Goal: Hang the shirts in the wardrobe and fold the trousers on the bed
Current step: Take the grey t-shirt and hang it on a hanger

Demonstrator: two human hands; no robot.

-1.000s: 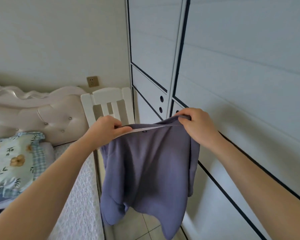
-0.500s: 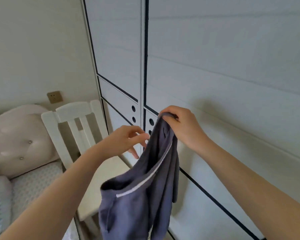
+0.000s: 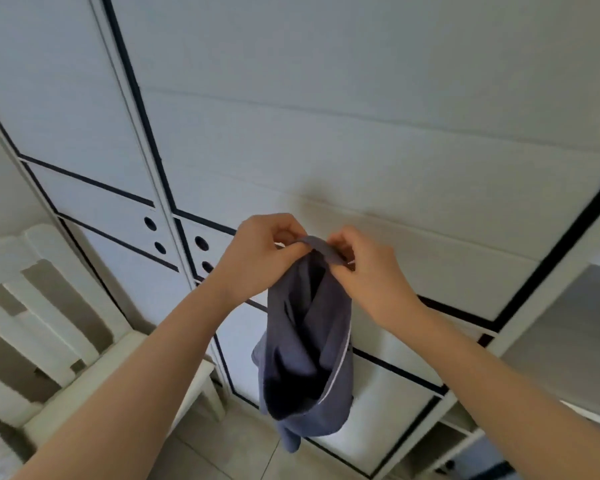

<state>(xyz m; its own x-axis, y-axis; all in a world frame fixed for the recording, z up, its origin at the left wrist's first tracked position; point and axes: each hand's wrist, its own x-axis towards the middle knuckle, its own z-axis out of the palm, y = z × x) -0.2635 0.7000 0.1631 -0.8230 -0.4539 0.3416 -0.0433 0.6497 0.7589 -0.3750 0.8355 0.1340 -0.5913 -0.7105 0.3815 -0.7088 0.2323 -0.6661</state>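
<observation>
The left hand (image 3: 257,258) and right hand (image 3: 368,271), two grips close together, each pinch the top band of one grey-purple garment (image 3: 305,358), which hangs in front of the wardrobe (image 3: 361,133) doors with four round holes (image 3: 150,223), one white chair (image 3: 66,358) to its left.

I'm in a home bedroom: a tall white wardrobe (image 3: 326,133) with black trim and round finger holes (image 3: 150,223) stands before me, a white slatted wooden chair (image 3: 94,372) beside it, pale tiled floor (image 3: 229,445) below.
</observation>
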